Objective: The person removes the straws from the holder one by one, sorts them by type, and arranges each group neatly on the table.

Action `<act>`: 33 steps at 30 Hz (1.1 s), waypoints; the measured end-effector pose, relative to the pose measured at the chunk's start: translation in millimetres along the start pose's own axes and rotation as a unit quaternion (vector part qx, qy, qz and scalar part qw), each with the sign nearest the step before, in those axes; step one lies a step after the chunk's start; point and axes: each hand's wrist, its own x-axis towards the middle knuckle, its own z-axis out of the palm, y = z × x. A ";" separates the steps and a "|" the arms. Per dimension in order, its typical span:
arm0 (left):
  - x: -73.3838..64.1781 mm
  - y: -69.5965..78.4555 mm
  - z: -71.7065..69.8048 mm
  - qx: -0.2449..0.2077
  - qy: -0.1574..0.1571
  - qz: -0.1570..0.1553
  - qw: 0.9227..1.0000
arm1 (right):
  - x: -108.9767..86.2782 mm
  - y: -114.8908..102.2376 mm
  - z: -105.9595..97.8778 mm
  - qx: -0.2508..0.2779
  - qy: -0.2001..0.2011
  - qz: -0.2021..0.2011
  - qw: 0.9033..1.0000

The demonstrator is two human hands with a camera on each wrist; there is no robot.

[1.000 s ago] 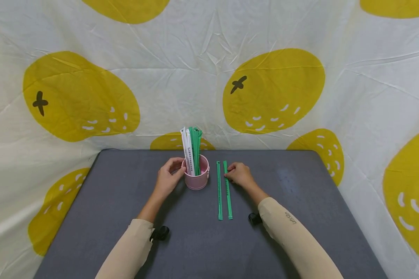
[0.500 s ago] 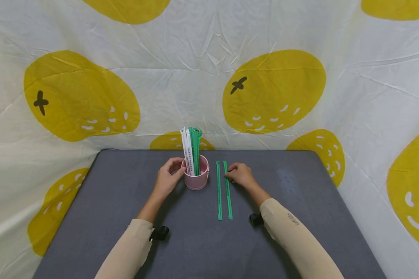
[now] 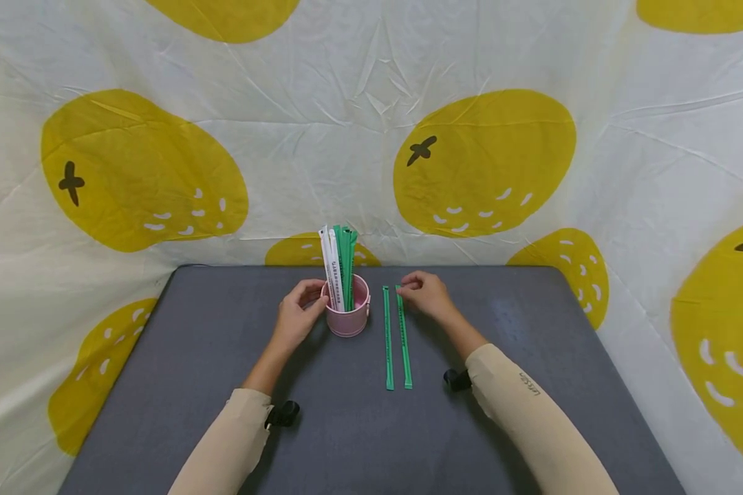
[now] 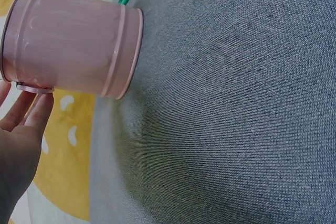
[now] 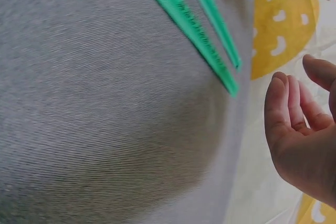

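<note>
two slim green straws, the inner straw and the outer straw, lie flat on the table, side by side with a narrow strip between them, both pointing away from the person. through the right wrist camera i see dark print along the outer one. just beyond their far ends i find the right hand, its fingers bent, the thumb apart from the fingertips and nothing in its grasp; i see a gap between it and the straws.

just left of the straws stands the pink bucket, upright on the table. it holds white straws and green upright straws, which lean against its far left side and stick up well above the rim. the left hand grips the bucket's left side, and through its wrist camera i see the digits bent at a small side handle.

both arms wear beige sleeves, with a black wrist camera at the left cuff. i see a dark grey table under everything and, behind it, a white cloth printed with big yellow fruit shapes.
</note>
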 end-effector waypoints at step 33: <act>0.4 -1.8 0.7 -0.001 -0.003 -0.010 1.000 | 21.4 -75.3 -1.9 0.075 -0.044 -0.062 0.994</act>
